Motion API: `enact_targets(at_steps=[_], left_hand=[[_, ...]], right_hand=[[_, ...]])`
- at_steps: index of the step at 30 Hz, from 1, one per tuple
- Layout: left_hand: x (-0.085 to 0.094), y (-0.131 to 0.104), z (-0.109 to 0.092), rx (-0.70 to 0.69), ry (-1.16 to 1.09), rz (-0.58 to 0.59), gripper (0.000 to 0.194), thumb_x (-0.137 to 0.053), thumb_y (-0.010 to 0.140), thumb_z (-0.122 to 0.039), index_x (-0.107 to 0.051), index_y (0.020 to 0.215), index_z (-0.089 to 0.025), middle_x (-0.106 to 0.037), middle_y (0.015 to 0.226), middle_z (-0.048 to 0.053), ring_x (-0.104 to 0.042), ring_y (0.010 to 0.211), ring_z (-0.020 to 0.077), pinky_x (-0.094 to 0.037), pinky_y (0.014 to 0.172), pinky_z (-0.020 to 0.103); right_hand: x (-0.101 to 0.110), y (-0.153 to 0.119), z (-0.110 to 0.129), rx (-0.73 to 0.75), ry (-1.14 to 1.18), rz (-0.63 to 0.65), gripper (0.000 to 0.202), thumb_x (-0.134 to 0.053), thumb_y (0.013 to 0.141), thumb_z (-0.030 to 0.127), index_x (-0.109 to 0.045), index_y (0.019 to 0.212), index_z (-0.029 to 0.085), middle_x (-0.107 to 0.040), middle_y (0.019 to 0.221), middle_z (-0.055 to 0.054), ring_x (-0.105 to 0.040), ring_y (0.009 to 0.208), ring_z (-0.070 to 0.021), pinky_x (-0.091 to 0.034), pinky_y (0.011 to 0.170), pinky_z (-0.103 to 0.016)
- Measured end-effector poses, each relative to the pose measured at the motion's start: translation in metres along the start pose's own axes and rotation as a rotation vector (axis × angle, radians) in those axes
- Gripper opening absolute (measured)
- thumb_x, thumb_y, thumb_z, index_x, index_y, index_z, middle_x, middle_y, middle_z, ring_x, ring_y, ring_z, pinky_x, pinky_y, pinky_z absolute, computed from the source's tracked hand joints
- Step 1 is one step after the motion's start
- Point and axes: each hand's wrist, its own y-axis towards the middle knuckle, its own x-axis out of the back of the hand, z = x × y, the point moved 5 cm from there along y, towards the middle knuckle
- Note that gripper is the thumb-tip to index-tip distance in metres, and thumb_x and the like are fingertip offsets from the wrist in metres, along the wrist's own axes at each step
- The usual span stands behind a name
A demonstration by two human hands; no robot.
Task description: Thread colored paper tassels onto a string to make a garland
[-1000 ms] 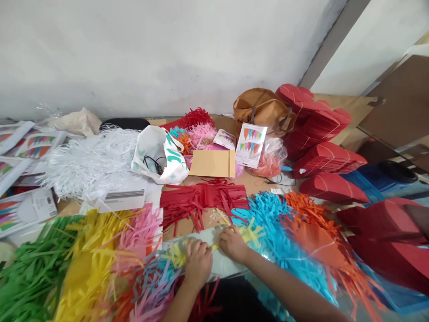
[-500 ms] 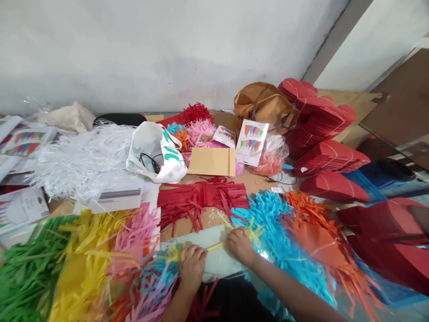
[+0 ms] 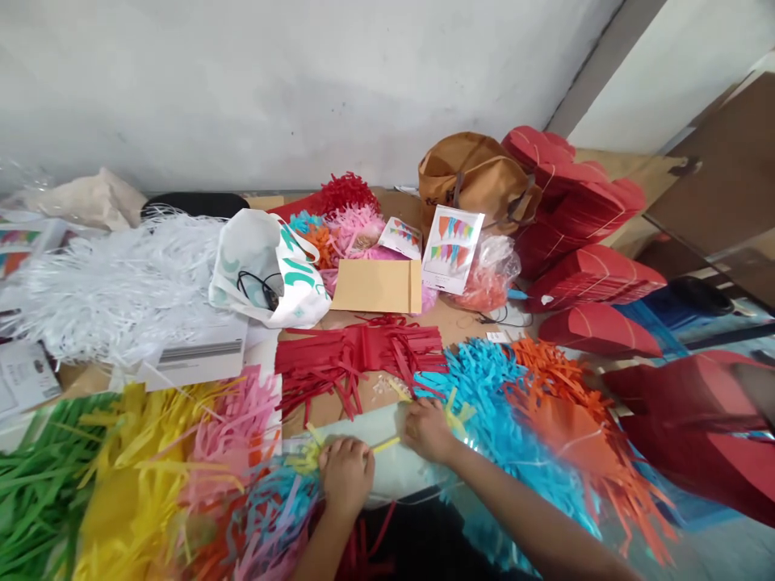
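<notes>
Both hands are low in the middle of the view, over a pale pad [image 3: 381, 476]. My left hand [image 3: 347, 474] is closed round one end of a thin, twisted yellow paper strip [image 3: 386, 444], with fringed yellow ends spreading out left of the fingers. Gripping the strip's other end, my right hand [image 3: 427, 429] has more yellow fringe sticking out to its right. A short length of the strip shows stretched between the hands. Just beyond lies a red fringed paper piece [image 3: 363, 351].
Green [image 3: 48, 468], yellow [image 3: 133, 484] and pink fringes [image 3: 233, 428] lie left; blue [image 3: 484, 395] and orange ones [image 3: 569, 420] right. Behind stand a white bag [image 3: 272, 266], a tan envelope [image 3: 376, 286], a brown bag [image 3: 472, 177] and red paper stacks [image 3: 596, 282].
The view has shifted slightly, so most things on the left sit further left. Both hands keep their hold on the yellow strip, almost in the same place.
</notes>
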Motion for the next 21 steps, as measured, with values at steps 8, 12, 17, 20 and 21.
enact_targets(at_steps=[8,12,17,20,21], left_hand=[[-0.005,-0.004,-0.024,-0.229,0.044,-0.028,0.027,-0.062,0.082,-0.012,-0.072,0.094,-0.035,-0.073,0.090,-0.002,-0.060,0.098,0.0214,-0.030,0.100,0.046],[-0.003,-0.004,-0.030,-0.274,0.058,-0.089,0.019,-0.064,0.080,-0.013,-0.073,0.086,-0.028,-0.073,0.093,0.001,-0.060,0.099,0.0224,-0.032,0.100,0.045],[0.018,-0.001,-0.033,-0.245,0.021,-0.226,0.017,-0.060,0.082,-0.012,-0.072,0.079,-0.023,-0.073,0.085,0.000,-0.062,0.091,0.0205,-0.035,0.096,0.043],[0.059,-0.008,-0.034,-0.268,-0.030,-0.324,0.022,-0.055,0.087,-0.012,-0.072,0.083,-0.027,-0.074,0.084,-0.002,-0.063,0.093,0.0190,-0.030,0.101,0.043],[0.078,-0.012,-0.036,-0.296,-0.055,-0.350,0.025,-0.053,0.089,-0.013,-0.072,0.085,-0.029,-0.074,0.085,-0.004,-0.063,0.095,0.0181,-0.028,0.103,0.043]], right_hand=[[0.002,0.001,0.023,0.110,-0.090,-0.047,0.006,-0.070,0.081,0.027,-0.067,0.084,0.022,-0.069,0.089,-0.005,-0.054,0.102,-0.0277,-0.028,0.097,-0.049],[-0.016,-0.005,0.044,0.396,-0.140,-0.147,0.019,-0.057,0.093,0.017,-0.065,0.077,0.021,-0.068,0.075,0.000,-0.057,0.090,-0.0201,-0.026,0.101,-0.047],[-0.004,-0.002,0.060,0.393,-0.100,-0.154,0.019,-0.062,0.088,0.016,-0.066,0.069,0.017,-0.068,0.070,-0.002,-0.059,0.078,-0.0188,-0.035,0.093,-0.043],[0.042,-0.011,0.071,0.191,0.104,-0.170,0.016,-0.064,0.088,0.023,-0.071,0.075,0.017,-0.072,0.077,-0.003,-0.062,0.080,-0.0196,-0.039,0.087,-0.038],[0.059,-0.016,0.075,0.116,0.247,-0.141,0.018,-0.063,0.089,0.027,-0.073,0.078,0.018,-0.073,0.079,-0.003,-0.062,0.080,-0.0193,-0.040,0.084,-0.036]])
